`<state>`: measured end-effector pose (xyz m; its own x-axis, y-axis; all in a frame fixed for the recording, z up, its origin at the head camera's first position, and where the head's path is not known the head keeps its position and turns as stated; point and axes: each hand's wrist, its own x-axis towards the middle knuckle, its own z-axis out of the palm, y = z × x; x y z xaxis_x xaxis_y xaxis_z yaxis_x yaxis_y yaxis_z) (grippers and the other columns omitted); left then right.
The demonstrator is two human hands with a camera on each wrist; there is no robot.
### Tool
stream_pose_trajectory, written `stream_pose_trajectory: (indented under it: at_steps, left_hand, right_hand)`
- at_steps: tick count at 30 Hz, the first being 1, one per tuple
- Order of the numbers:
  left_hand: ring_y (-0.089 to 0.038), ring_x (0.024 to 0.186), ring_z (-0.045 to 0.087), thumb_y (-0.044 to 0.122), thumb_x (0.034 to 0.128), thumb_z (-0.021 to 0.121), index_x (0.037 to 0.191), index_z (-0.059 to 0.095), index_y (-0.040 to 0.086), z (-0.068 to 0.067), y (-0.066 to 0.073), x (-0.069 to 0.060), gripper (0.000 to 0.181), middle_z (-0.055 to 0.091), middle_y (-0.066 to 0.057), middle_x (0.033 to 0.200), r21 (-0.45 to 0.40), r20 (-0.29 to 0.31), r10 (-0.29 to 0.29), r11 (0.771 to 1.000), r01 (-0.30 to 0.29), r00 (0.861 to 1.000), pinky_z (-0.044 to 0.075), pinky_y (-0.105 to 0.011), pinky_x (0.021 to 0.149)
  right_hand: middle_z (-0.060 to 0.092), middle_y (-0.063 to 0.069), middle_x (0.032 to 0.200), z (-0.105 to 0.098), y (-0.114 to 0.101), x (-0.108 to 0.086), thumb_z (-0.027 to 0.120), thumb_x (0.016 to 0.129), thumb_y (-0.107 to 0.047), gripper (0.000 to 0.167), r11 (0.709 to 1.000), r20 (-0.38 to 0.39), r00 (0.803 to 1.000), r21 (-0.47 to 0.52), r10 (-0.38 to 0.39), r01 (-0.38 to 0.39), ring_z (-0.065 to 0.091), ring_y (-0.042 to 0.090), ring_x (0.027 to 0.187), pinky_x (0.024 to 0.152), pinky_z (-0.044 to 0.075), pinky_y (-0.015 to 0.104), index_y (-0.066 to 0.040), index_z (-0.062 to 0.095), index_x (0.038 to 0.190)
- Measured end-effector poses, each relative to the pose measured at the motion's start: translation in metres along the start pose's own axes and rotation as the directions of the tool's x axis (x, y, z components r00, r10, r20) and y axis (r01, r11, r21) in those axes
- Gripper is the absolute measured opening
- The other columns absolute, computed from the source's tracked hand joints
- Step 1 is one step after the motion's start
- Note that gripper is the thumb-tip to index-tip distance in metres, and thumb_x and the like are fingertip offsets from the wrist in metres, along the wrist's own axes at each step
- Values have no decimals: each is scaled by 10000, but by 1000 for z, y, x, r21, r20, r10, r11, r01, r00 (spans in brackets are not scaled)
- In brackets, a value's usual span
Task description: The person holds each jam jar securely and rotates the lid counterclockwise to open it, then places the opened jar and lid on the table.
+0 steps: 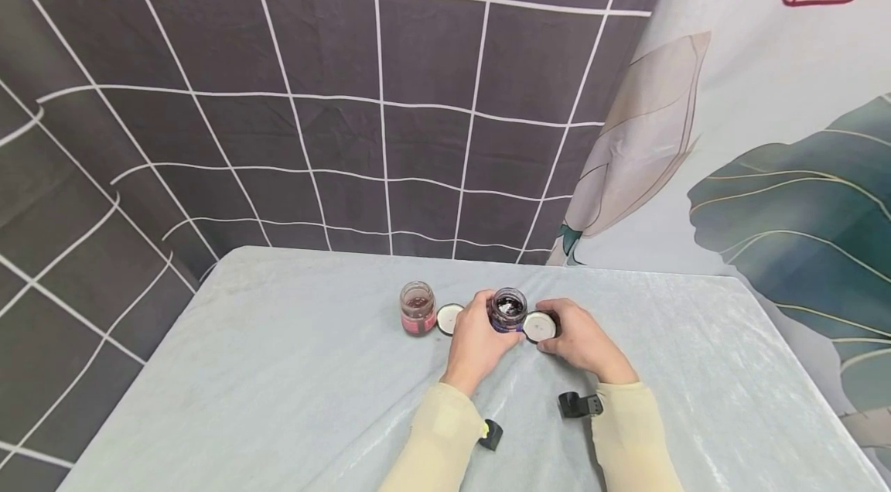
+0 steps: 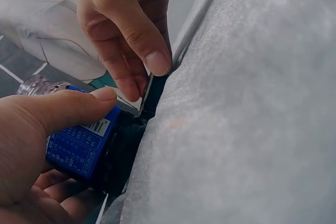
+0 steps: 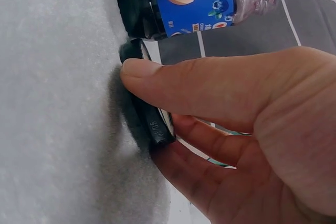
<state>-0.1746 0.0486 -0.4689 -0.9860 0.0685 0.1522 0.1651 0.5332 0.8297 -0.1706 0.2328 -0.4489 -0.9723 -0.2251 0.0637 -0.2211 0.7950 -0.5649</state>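
An open glass jar with a blue label and dark contents stands on the cloth-covered table. My left hand grips it, thumb on the near side; in the left wrist view, the thumb crosses the label. Against the jar's right side lies a dark-rimmed lid, its white inside facing up. My right hand holds this lid by its edge, with the thumb on the near rim and fingers on the far side. The right wrist view shows the lid's dark side wall low against the cloth.
A second open glass jar with a pink-red label stands to the left. Beside it another lid lies white side up, partly behind my left hand. The pale cloth-covered table meets a dark tiled-pattern curtain at the back.
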Motion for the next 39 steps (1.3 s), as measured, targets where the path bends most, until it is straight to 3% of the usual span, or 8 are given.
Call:
stream_pose_trajectory:
  at_steps: [6, 26, 39]
  left_hand:
    - [-272, 1063, 666, 211, 667, 935, 1229, 612, 83, 0, 0, 0, 662, 710, -75, 1141, 16, -21, 32, 999, -31, 999, 513, -413, 934]
    - [-261, 1112, 651, 238, 683, 933, 1290, 599, 89, -4, -2, -1, 708, 691, -67, 1208, 22, -19, 34, 999, -34, 999, 500, -421, 959]
    - [-229, 1137, 633, 251, 677, 937, 1322, 587, 110, -10, 2, 0, 747, 673, -49, 1247, 16, 2, 37, 999, -37, 999, 485, -395, 985]
  right_hand:
    - [664, 233, 1110, 3, 4, 2, 827, 686, 39, 561, 1000, -1, 1000, 6, -22, 22, 645, 340, 993, 905, 500, 532, 125, 614, 1197]
    - [683, 205, 1070, 3, 4, 5, 816, 671, 55, 615, 996, 16, 998, 57, -66, 65, 651, 288, 939, 858, 517, 499, 135, 584, 1235]
    - [630, 268, 1133, -1, -1, 3, 839, 682, -31, 660, 998, -23, 998, 29, -62, 62, 611, 379, 1025, 904, 482, 569, 117, 571, 1267]
